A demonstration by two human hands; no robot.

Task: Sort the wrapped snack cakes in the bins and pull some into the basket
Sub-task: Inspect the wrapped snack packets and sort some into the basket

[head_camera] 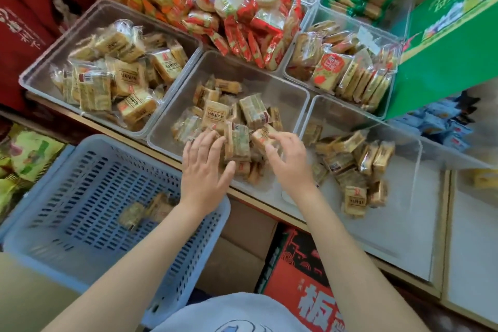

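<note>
- A shop display fills the view: clear plastic bins sit side by side on a pale wooden shelf (272,205), with cardboard boxes on the floor below and a green carton (442,43) leaning in at the right.
- The middle bin (283,89) holds a loose heap of wrapped snack cakes (229,118), gathered toward its near side.
- The left hand (206,167) lies on the near edge of that heap, fingers spread and fairly straight, pressing on the wrappers without closing round one.
- The right hand (285,159) reaches into the same heap, its fingers curled over a cake (262,139); it looks like a pinch, though the blur leaves the hold a little uncertain.
- A blue slotted basket (54,170) stands just left of the middle bin, below the shelf edge. Only a few cakes (147,210) lie on its floor, so the pulling looks barely begun.
- The left bin (80,24) is well filled with similar cakes; the right bin (390,224) has a small scattered group (353,167) at its near left.
- Further back lie a heap of red-wrapped snacks (237,13) and a bin of green-ended sticks (353,0).
- My judgement: sorting is in hand in the middle bin, none of the bins looks orderly yet, and most of the basket remains to be filled.
</note>
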